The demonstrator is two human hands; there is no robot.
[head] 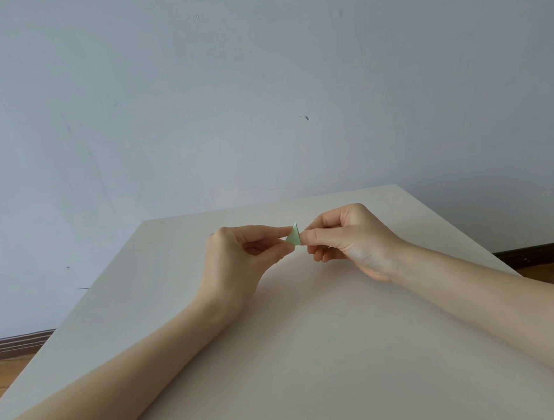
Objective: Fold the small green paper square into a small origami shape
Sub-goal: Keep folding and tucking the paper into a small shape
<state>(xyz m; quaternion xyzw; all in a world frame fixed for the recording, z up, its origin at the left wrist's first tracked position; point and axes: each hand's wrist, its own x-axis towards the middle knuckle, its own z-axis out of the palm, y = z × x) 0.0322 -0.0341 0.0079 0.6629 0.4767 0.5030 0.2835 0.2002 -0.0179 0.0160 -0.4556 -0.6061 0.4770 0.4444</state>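
The green paper (pixel 293 236) is folded down to a small pale green triangle, point up, held in the air above the far half of the table. My left hand (pixel 236 259) pinches its left lower corner between thumb and forefinger. My right hand (pixel 347 237) pinches its right edge the same way, the other fingers curled under. Both fingertips cover part of the paper, so its folds are mostly hidden.
A plain beige table (pixel 313 356) fills the lower half of the view, its far edge just behind my hands. A pale grey wall stands behind it. Wooden floor and dark skirting show at the far left (pixel 11 350) and right.
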